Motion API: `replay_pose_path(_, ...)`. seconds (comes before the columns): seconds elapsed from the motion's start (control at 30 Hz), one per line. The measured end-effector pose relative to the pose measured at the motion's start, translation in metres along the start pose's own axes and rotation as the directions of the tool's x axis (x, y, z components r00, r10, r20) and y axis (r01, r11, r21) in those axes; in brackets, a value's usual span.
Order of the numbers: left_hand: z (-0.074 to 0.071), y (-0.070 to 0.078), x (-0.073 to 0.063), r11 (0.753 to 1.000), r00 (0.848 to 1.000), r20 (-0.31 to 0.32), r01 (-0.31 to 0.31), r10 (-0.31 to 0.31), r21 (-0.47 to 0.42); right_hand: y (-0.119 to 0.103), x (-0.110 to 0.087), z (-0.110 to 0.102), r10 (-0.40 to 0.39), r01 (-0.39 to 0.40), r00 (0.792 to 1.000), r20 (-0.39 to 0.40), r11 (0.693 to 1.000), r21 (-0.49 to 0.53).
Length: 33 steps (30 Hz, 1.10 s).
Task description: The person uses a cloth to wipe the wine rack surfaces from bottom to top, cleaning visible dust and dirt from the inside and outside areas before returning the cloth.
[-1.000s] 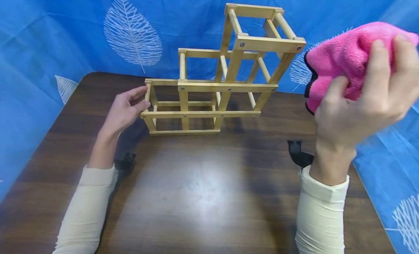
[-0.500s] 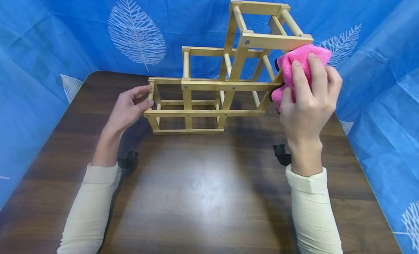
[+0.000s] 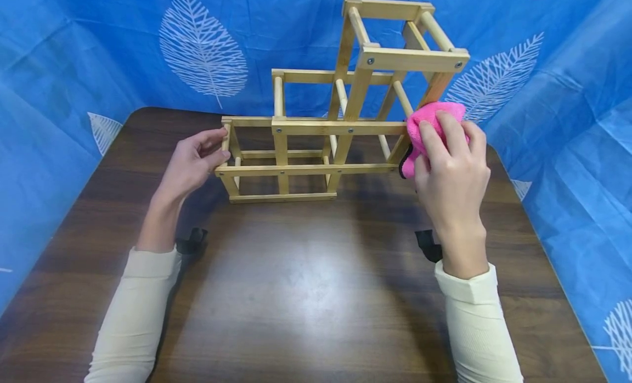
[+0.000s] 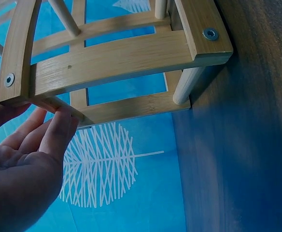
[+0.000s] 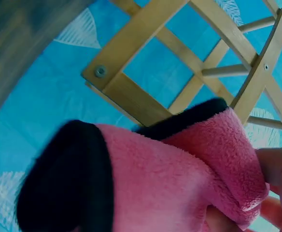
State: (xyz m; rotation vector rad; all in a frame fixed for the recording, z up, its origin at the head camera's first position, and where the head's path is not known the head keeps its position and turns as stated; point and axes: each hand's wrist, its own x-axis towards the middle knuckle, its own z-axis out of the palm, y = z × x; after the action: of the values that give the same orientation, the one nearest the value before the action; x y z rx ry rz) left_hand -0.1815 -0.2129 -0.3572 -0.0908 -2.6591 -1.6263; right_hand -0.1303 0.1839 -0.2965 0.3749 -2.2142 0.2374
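A stepped wooden rack [image 3: 316, 129] of slats and round dowels stands toward the back of the table. At its low left end, my left hand [image 3: 186, 166] pinches the end dowel between thumb and fingers; the left wrist view shows the fingertips around that dowel [image 4: 59, 105]. My right hand [image 3: 453, 180] grips a bunched pink cloth [image 3: 434, 122] with black edging. The cloth lies against the slanted right post of the rack, around the middle tier, and hides part of it. In the right wrist view the cloth [image 5: 155, 179] covers much of the near frame.
A dark brown wooden table [image 3: 306, 317] carries the rack. Blue fabric [image 3: 118, 48] with white leaf prints hangs behind it and along both sides. Black straps [image 3: 192, 241] show at both wrists.
My right hand has brought the cloth leftward from the upper right onto the rack's right post, then slid it down that post. My left hand keeps its hold on the end dowel.
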Motion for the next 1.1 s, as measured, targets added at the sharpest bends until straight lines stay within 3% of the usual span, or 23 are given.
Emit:
replay_pose_path(0.3, -0.001, -0.001, -0.001, 1.000, 1.000, 0.005, 0.004, -0.004, -0.009, -0.005, -0.008, 0.009, 0.040, -0.039, 0.998, -0.058, 0.999, 0.017)
replay_pose_path(0.47, -0.001, -0.002, 0.000, 1.000, 1.000, 0.009, 0.003, -0.003, -0.010, -0.016, -0.004, 0.006, 0.059, -0.044, 0.980, -0.189, 0.996, 0.078)
replay_pose_path(0.57, -0.001, -0.003, 0.000, 1.000, 1.000, 0.004, 0.006, -0.006, -0.014, -0.029, 0.001, 0.002, 0.075, -0.035, 0.941, -0.330, 0.992, 0.123)
replay_pose_path(0.7, -0.003, -0.003, 0.001, 1.000, 1.000, 0.003, 0.022, -0.022, -0.021, -0.051, 0.013, -0.002, 0.083, 0.000, 0.867, -0.492, 0.986, 0.166)
replay_pose_path(0.77, -0.003, -0.002, 0.000, 0.999, 1.000, 0.006, 0.029, -0.029, -0.025, -0.060, 0.019, -0.002, 0.076, 0.027, 0.838, -0.540, 0.983, 0.180)
replay_pose_path(0.83, -0.003, -0.002, 0.000, 0.999, 0.999, 0.004, 0.032, -0.032, -0.028, -0.068, 0.025, 0.000, 0.053, 0.064, 0.825, -0.563, 0.981, 0.186)
replay_pose_path(1.1, -0.002, -0.003, 0.001, 0.999, 1.000, -0.008, 0.004, -0.004, -0.050, -0.082, 0.033, 0.024, -0.103, 0.179, 0.885, -0.453, 0.975, 0.130)
